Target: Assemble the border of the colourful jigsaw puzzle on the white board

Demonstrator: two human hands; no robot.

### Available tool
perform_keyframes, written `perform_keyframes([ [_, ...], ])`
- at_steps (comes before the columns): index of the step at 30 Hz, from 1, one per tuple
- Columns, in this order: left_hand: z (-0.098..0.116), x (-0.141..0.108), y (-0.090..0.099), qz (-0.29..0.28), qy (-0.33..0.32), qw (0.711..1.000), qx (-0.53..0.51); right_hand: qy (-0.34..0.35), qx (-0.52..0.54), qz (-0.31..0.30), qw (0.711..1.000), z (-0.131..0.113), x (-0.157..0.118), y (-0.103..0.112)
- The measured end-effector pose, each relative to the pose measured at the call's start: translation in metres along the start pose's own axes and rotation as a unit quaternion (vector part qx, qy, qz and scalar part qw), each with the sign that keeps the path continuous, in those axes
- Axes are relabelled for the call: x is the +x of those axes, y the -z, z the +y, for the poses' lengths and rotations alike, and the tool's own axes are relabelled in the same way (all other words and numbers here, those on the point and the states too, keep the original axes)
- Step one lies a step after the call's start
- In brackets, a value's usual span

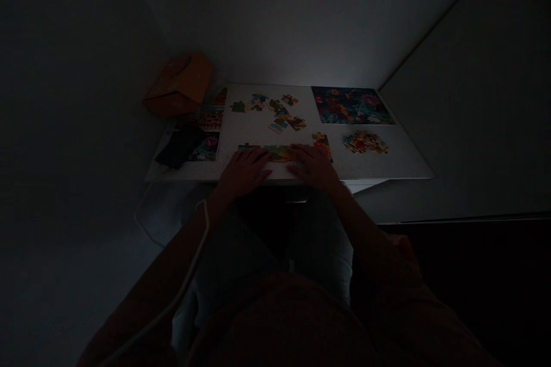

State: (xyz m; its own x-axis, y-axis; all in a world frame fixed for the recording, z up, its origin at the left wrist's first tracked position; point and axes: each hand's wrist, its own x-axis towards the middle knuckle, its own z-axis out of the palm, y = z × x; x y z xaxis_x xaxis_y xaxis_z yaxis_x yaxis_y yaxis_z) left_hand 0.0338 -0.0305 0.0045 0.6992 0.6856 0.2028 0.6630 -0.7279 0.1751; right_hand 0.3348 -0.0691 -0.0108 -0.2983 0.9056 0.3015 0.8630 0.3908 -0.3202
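Dim light covers a white table where a joined row of jigsaw puzzle pieces (279,153) lies along the near edge. My left hand (246,167) rests flat on the row's left part, fingers stretched out. Over its right part lies my right hand (313,165), palm down with the fingers extended. Both hands hide stretches of the row. At the right end an orange-and-yellow puzzle piece (321,141) sticks up away from the table's near edge. Several loose puzzle pieces (282,113) are scattered behind the row.
A pile of puzzle pieces (365,142) sits to the right, below a colourful picture sheet (353,105). At left stand an orange box (181,86), more picture cards (210,146) and a dark object (179,146). A white cable (144,223) hangs at the left; walls enclose the table.
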Motion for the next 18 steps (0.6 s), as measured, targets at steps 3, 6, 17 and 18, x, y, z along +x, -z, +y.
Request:
perform_keyframes([
  [3,0.0009,0.0007,-0.0017,0.002,0.005,1.000,0.000,0.027,-0.009,-0.021,0.999,-0.0036,0.0015,0.0025],
  [6,0.0028,0.0014,-0.0013,0.004,0.018,1.000,-0.002,0.059,-0.017,-0.054,0.997,-0.0046,0.0022,0.0049],
  [17,0.0044,0.0011,0.0019,0.000,0.010,1.000,0.003,0.073,-0.033,-0.087,0.993,-0.0019,0.0040,0.0035],
  [18,0.0044,0.0010,0.0019,0.000,0.009,1.000,0.003,0.073,-0.034,-0.085,0.993,-0.0022,0.0041,0.0033],
])
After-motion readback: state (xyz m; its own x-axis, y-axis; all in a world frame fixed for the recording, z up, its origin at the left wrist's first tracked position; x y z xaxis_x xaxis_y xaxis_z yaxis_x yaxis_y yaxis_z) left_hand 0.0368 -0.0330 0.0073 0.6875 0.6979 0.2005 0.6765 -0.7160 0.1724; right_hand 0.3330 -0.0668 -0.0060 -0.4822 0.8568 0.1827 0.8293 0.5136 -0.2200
